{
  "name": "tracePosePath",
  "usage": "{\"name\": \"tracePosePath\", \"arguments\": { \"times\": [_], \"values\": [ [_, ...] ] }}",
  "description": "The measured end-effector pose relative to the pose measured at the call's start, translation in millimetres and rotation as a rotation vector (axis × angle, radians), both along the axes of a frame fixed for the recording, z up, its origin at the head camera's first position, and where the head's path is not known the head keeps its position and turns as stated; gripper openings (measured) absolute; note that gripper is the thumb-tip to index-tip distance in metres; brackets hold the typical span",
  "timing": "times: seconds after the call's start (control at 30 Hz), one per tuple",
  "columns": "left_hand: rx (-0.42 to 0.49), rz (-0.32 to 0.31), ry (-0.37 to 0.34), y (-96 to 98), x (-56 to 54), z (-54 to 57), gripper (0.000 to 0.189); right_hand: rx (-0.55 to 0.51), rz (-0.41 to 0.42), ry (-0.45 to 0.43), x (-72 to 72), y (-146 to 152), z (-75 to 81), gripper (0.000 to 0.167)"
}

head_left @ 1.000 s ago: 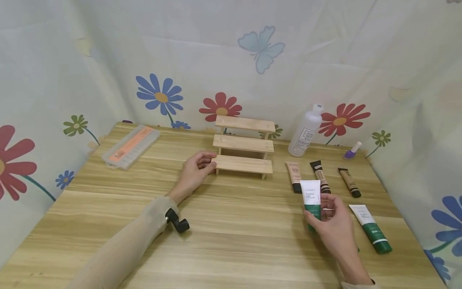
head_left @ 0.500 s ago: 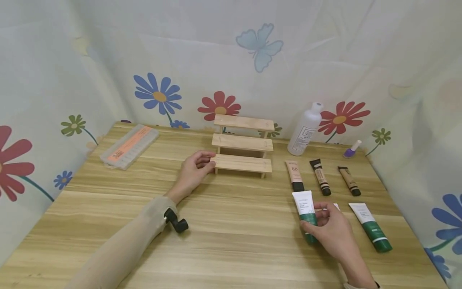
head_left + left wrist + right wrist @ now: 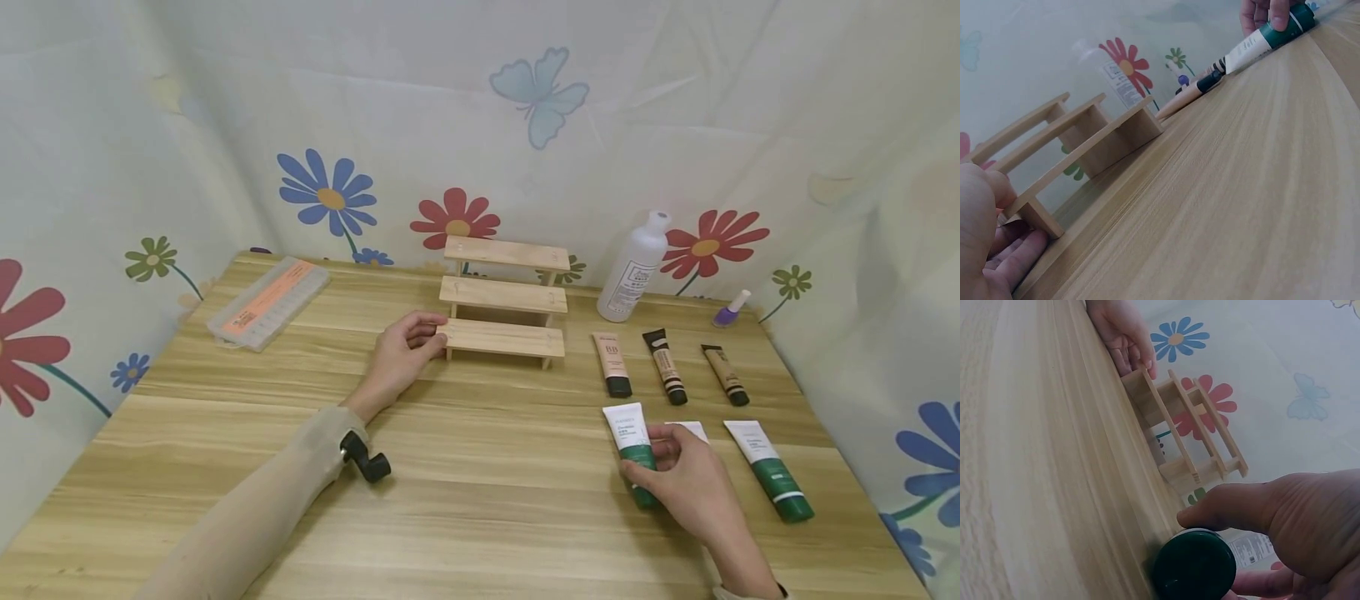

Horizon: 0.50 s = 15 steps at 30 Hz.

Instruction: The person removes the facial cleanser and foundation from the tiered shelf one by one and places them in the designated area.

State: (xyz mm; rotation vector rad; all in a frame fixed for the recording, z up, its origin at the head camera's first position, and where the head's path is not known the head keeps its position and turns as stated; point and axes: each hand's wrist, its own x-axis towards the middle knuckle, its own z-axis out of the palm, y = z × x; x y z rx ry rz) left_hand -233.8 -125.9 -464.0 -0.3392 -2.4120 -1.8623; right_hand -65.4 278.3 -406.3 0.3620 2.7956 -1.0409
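My left hand (image 3: 400, 358) pinches the left end of a three-step wooden display stand (image 3: 501, 339), thumb on the lowest step and fingers by its leg. In the right wrist view the stand (image 3: 1172, 434) stands near the fabric wall. My right hand (image 3: 693, 479) holds a white and green squeeze tube (image 3: 628, 437) between thumb and fingers, low over the table or touching it; I cannot tell which. The tube's dark green cap (image 3: 1194, 569) faces the right wrist camera. A second tube (image 3: 692, 430) is mostly hidden behind that hand. Another white and green tube (image 3: 772, 475) lies to the right.
A BB cream tube (image 3: 612, 365), a black and beige tube (image 3: 665, 367) and a tan tube (image 3: 725, 375) lie in a row. Behind stand a white bottle (image 3: 633, 267) and a purple nail polish bottle (image 3: 732, 309). A clear plastic case (image 3: 270, 303) lies at the back left.
My right hand has lowered the tube toward the near side and slightly left, uncovering the BB cream tube and the black and beige one. My left hand has stayed at the stand.
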Motion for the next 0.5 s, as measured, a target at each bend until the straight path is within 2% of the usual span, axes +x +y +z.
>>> {"name": "tracePosePath", "arguments": {
  "times": [0.27,0.5],
  "values": [
    [0.012,-0.007,-0.009,0.1,0.1,-0.6,0.027,0.029,0.013,0.012,1.1,1.1,0.4,0.076],
    [0.023,-0.011,-0.01,-0.5,-0.7,-0.2,0.027,-0.026,0.001,0.085,5.5,6.7,6.1,0.068]
  ]
}}
